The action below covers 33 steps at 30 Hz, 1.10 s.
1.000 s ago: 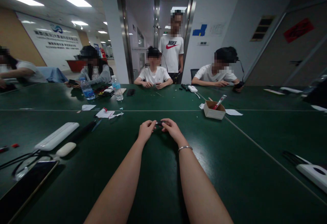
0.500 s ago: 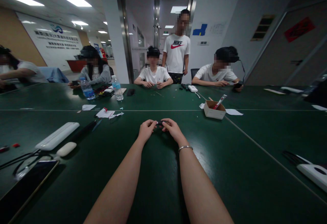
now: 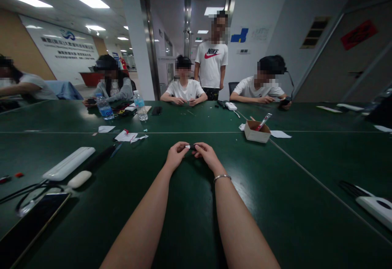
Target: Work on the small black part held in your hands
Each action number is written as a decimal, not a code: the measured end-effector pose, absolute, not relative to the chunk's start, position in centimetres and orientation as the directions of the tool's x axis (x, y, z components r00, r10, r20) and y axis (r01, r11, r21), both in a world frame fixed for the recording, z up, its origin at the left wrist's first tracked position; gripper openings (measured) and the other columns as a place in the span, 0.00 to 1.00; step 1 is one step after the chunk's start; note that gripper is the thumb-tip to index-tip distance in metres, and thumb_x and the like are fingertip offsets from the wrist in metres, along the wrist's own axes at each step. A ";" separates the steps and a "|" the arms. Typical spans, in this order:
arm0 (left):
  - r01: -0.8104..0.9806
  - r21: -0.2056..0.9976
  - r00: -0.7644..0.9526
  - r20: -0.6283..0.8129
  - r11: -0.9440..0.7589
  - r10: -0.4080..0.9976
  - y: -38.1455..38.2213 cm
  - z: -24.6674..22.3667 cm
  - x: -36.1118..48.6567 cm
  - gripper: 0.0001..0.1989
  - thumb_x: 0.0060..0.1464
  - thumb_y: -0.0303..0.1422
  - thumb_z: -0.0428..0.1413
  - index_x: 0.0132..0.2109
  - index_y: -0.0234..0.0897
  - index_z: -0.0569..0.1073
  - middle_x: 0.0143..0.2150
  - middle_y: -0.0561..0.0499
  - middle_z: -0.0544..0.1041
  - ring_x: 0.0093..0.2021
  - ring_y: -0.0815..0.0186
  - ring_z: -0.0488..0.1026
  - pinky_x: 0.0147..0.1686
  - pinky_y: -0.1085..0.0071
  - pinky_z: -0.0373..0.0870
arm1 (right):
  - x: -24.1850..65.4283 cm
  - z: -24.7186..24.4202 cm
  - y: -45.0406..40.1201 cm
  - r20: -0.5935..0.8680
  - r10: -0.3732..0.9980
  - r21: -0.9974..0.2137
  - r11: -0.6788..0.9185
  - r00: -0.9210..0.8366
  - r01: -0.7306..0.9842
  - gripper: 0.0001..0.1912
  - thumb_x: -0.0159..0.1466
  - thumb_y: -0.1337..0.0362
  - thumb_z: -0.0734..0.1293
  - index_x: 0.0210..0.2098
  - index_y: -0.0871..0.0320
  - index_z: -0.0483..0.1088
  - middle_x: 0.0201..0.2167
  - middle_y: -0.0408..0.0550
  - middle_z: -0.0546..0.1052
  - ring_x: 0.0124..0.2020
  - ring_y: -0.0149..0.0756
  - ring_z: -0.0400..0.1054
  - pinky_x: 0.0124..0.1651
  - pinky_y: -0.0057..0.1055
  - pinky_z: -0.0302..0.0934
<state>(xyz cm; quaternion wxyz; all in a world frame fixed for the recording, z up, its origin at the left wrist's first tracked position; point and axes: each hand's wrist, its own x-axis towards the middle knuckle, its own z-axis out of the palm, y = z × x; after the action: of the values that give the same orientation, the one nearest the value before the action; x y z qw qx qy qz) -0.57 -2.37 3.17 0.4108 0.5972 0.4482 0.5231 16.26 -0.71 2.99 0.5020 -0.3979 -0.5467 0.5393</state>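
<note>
Two bare forearms reach from the near edge over a dark green table [image 3: 190,220], converging at the middle. The left hand [image 3: 176,154] bends inward, thumb and fingertips pinched on the silver end of a small black-and-silver object [image 3: 192,147]. The right hand [image 3: 207,153], a silver bangle [image 3: 222,177] at its wrist, mirrors it, fingers closed narrowly on the black end. The object lies level between the hands, just above the tabletop.

Fingers cover both its ends, so whether it is one piece or two cannot be told. At far left, a smartphone [image 3: 35,228] is cut off by the frame; at far right, so is a white device [image 3: 375,209].

Around the hands, left to right: a long white case [image 3: 70,163], torn white paper [image 3: 124,136] and, farther right, an open cardboard box [image 3: 256,135].
</note>
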 end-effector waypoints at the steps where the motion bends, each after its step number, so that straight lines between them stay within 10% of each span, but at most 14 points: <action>1: 0.104 0.960 0.056 0.257 -0.261 0.965 -2.4 3.1 -0.6 0.15 0.47 0.38 0.58 0.42 0.36 0.74 0.38 0.47 0.76 0.36 0.65 0.73 0.27 0.74 0.67 | 16.3 3.0 -0.7 0.117 0.977 -0.989 0.099 -0.180 -0.107 0.18 0.53 0.54 0.71 0.38 0.60 0.71 0.23 0.45 0.76 0.22 0.29 0.69 0.29 0.27 0.63; 10: 0.086 0.974 0.034 0.208 -0.210 0.978 -2.3 3.3 -0.7 0.18 0.49 0.39 0.58 0.47 0.38 0.73 0.46 0.44 0.75 0.41 0.63 0.73 0.28 0.75 0.69 | 16.2 3.1 -0.7 0.102 0.980 -0.991 0.085 -0.170 -0.106 0.19 0.53 0.53 0.71 0.37 0.61 0.71 0.22 0.46 0.76 0.22 0.29 0.68 0.29 0.27 0.63; 18: 0.139 0.976 -0.012 0.170 -0.167 0.985 -2.1 3.0 -0.6 0.17 0.48 0.45 0.57 0.37 0.34 0.75 0.31 0.48 0.76 0.31 0.67 0.71 0.24 0.76 0.65 | 16.2 3.3 -0.9 0.100 0.978 -0.991 0.082 -0.182 -0.102 0.18 0.52 0.54 0.71 0.37 0.61 0.71 0.22 0.45 0.76 0.22 0.29 0.69 0.30 0.27 0.63; 33: 0.039 0.984 -0.012 0.177 -0.176 0.984 -2.3 3.1 -0.7 0.23 0.47 0.40 0.60 0.50 0.37 0.70 0.46 0.43 0.75 0.40 0.63 0.74 0.27 0.75 0.69 | 16.2 3.0 -0.6 0.101 0.979 -0.989 0.080 -0.177 -0.123 0.19 0.52 0.53 0.71 0.36 0.61 0.71 0.22 0.45 0.76 0.22 0.29 0.68 0.29 0.27 0.62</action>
<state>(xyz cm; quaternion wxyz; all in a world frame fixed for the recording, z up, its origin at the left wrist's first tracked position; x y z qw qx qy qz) -0.68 -2.29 3.09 0.4403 0.5476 0.4670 0.5368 16.22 -0.59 2.99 0.5024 -0.3991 -0.5363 0.5484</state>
